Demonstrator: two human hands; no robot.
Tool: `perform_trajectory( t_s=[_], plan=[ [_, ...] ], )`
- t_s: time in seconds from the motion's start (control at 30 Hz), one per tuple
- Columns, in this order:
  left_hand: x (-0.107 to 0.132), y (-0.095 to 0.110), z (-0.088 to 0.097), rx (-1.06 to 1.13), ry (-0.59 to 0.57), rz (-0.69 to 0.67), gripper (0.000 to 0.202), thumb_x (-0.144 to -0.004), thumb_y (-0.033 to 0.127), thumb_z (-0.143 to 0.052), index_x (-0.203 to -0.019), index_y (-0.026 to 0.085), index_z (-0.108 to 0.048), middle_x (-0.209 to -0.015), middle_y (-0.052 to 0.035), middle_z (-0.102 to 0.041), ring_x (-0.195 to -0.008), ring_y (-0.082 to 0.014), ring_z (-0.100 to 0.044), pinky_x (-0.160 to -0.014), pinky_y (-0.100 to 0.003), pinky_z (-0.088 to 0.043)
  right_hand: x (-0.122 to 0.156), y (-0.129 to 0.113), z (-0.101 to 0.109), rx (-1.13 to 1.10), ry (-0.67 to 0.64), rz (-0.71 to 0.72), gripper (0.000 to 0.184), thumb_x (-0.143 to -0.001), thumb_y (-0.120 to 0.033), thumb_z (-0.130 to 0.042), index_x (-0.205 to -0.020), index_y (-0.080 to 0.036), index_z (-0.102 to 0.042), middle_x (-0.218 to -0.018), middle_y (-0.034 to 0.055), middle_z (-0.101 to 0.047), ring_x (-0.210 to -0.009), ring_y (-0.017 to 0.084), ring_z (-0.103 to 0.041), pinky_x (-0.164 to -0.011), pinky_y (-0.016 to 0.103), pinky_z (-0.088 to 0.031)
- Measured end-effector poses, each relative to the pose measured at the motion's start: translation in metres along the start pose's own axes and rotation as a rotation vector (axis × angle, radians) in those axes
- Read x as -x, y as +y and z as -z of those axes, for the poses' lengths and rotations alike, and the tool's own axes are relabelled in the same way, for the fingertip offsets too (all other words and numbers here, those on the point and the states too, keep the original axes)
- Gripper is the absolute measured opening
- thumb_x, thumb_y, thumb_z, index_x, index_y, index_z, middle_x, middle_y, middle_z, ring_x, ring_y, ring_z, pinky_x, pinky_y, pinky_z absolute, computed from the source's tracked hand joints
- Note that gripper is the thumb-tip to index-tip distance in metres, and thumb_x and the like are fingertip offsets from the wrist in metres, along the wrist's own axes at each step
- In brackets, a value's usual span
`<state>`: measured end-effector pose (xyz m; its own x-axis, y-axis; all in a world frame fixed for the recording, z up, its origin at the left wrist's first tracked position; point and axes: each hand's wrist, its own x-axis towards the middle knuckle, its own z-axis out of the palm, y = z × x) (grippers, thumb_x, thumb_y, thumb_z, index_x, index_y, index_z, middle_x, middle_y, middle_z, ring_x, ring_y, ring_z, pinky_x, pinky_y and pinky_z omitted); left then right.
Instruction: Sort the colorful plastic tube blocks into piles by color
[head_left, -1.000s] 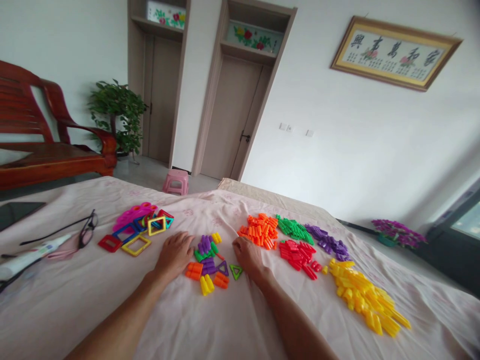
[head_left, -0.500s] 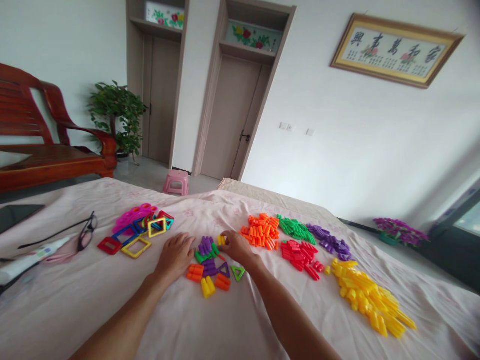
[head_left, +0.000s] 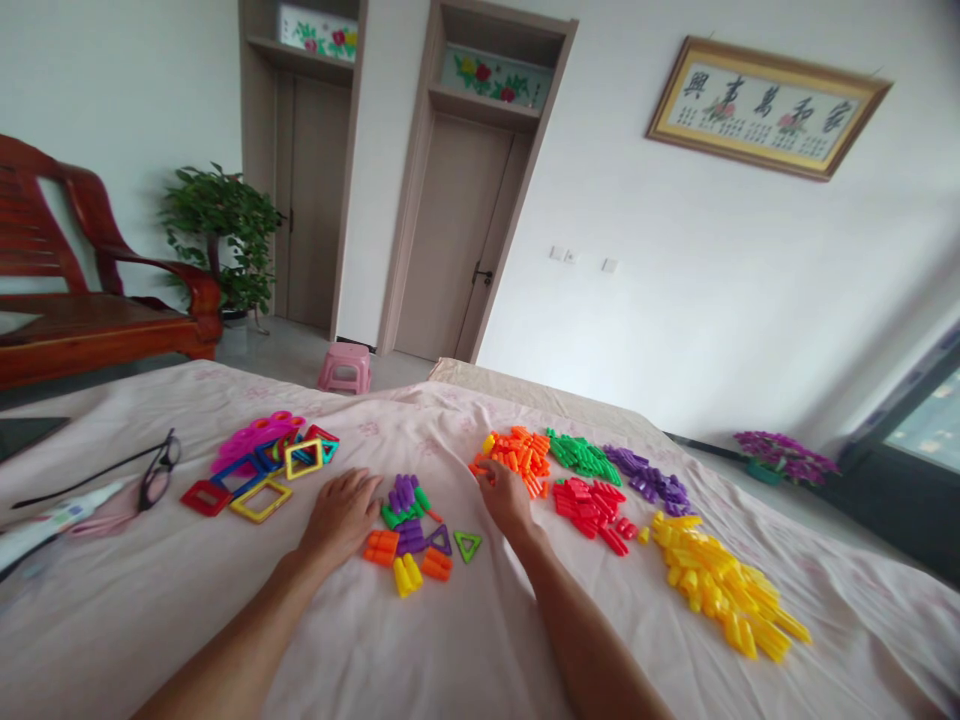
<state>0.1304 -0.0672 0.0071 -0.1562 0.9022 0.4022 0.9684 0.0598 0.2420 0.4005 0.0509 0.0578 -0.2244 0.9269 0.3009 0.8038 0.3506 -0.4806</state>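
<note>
My left hand [head_left: 345, 510] lies on the cloth with its fingers stretched out, just left of a small mixed cluster of plastic blocks. That cluster has purple blocks [head_left: 403, 493], green blocks [head_left: 397, 517], orange blocks [head_left: 381, 546] and a yellow pair [head_left: 408, 576]. A purple triangle [head_left: 439, 540] and a green triangle [head_left: 467, 546] lie at its right side. My right hand [head_left: 506, 497] is closed at the left edge of the orange pile [head_left: 525, 455]. A yellow block [head_left: 488, 443] shows just beyond its fingers, which partly hide how it is gripped.
Piles of green [head_left: 585, 455], red [head_left: 589, 508], purple [head_left: 649, 480] and yellow blocks [head_left: 724, 585] spread to the right. Coloured square frames [head_left: 260, 500] and a pink piece [head_left: 247, 445] lie on the left, near glasses [head_left: 157, 475] and a white device [head_left: 56, 522].
My right hand has moved right from the mixed cluster to the orange pile, and the yellow block has gone with it. My left hand has stayed beside the cluster. The view has shifted slightly.
</note>
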Motion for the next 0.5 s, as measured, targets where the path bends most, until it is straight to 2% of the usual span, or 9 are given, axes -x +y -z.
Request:
perform_trajectory(
  t_s=[0.17, 0.3, 0.5],
  plan=[
    [0.0, -0.001, -0.002, -0.013, -0.004, -0.005, 0.039, -0.094, 0.025, -0.046, -0.128, 0.021, -0.065, -0.137, -0.0094, -0.063, -0.13, -0.0229, -0.054, -0.11, -0.039, -0.038, 0.021, 0.005, -0.012, -0.032, -0.081, 0.022, 0.03, -0.09, -0.024, -0.055, -0.113, -0.024, -0.073, -0.106, 0.0022, -0.076, -0.097, 0.019, -0.07, -0.081, 0.027, -0.048],
    [0.0, -0.002, -0.003, -0.015, 0.0, -0.008, 0.039, -0.094, 0.025, -0.046, -0.128, 0.021, -0.065, -0.138, -0.0104, -0.062, -0.13, -0.0245, -0.053, -0.111, -0.042, -0.037, 0.024, 0.004, -0.01, 0.006, -0.093, 0.059, 0.027, -0.091, -0.022, -0.054, -0.109, -0.024, -0.074, -0.111, 0.0022, -0.074, -0.102, 0.018, -0.068, -0.084, 0.025, -0.047],
    [-0.001, -0.002, -0.003, -0.019, 0.005, -0.014, 0.039, -0.094, 0.024, -0.046, -0.128, 0.021, -0.065, -0.137, -0.0105, -0.063, -0.13, -0.0238, -0.054, -0.11, -0.041, -0.038, 0.028, 0.001, -0.009, 0.068, -0.103, 0.094, 0.025, -0.094, -0.026, -0.052, -0.106, -0.026, -0.074, -0.109, 0.0023, -0.072, -0.098, 0.017, -0.067, -0.08, 0.024, -0.045]
  ],
)
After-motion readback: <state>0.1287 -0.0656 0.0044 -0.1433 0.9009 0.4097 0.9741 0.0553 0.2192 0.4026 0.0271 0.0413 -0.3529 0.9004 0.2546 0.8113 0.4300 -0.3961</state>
